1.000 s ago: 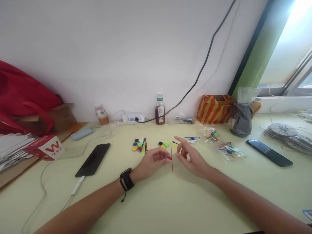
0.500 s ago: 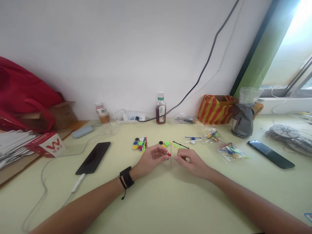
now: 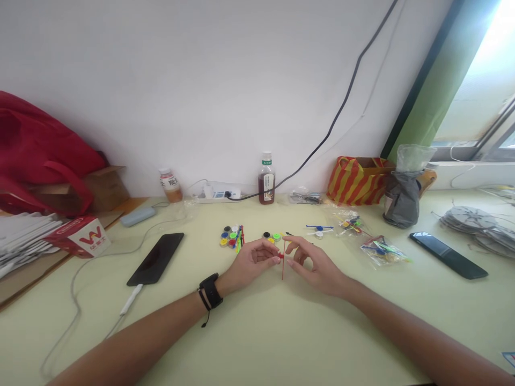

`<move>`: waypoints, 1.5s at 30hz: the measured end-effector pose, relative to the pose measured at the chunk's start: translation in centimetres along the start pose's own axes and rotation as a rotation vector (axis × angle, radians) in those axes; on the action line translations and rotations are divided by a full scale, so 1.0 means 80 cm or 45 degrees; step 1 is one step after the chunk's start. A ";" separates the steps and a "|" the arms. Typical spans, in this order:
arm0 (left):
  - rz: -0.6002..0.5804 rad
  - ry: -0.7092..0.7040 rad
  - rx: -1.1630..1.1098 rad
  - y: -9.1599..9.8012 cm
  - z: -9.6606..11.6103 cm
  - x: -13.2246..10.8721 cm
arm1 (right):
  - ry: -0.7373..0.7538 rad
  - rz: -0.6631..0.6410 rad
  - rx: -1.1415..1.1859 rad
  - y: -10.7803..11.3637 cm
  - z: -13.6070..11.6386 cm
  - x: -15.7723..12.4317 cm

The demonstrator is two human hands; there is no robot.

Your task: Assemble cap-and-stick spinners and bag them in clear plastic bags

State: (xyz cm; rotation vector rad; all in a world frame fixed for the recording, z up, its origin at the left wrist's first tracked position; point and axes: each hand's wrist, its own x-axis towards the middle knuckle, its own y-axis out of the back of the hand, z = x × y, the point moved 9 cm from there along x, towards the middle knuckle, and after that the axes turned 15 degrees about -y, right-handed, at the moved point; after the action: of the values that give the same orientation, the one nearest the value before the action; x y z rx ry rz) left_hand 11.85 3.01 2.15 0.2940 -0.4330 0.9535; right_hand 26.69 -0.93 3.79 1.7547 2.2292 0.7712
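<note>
My left hand (image 3: 257, 260) pinches a small red plastic spinner (image 3: 281, 257) between thumb and fingertips above the table. Its thin red pointer (image 3: 282, 272) stands upright, edge-on to me. Just to the right, my right hand (image 3: 314, 264) has its thumb and index finger apart, the index fingertip close to the pointer's upper end; whether they touch I cannot tell. Behind my hands lie round coloured discs (image 3: 277, 236) and a black-tipped pointer, partly hidden by my right fingers. To their left are more discs (image 3: 224, 243) and a bunch of coloured pointers (image 3: 240, 238).
A blue pointer with discs (image 3: 319, 229) lies behind my right hand, and bagged coloured parts (image 3: 384, 251) lie right of it. Phones rest at left (image 3: 156, 259) and right (image 3: 448, 255). A bottle (image 3: 266, 179) and power strip (image 3: 219, 192) stand by the wall.
My right index finger has straightened and lifted away from the thumb, reaching the pointer's top. The red pointer has turned slightly; my left hand keeps its pinch.
</note>
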 end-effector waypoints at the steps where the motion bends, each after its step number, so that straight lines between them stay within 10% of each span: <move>1: 0.007 0.004 -0.002 0.001 -0.001 0.000 | 0.006 0.028 -0.014 0.003 0.001 -0.001; 10: 0.019 -0.002 -0.038 0.001 0.000 -0.001 | 0.081 0.193 0.034 0.019 -0.003 -0.005; 16: 0.033 0.002 -0.019 0.002 -0.003 -0.002 | -0.112 -0.317 -0.163 -0.019 0.006 0.001; 24: 0.046 0.007 -0.051 0.003 -0.004 -0.002 | -0.064 0.065 -0.001 0.011 0.003 0.002; 30: 0.057 -0.004 -0.052 0.004 -0.003 -0.001 | -0.156 -0.190 -0.023 -0.007 0.006 0.004; 45: -0.003 -0.048 -0.016 -0.001 0.003 -0.001 | -0.043 -0.100 0.077 0.000 -0.006 0.003</move>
State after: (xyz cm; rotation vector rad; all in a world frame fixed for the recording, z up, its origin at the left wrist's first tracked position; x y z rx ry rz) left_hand 11.79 2.80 2.30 0.3017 -0.4727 0.9439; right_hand 26.43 -0.80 4.21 1.6823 2.3063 0.6593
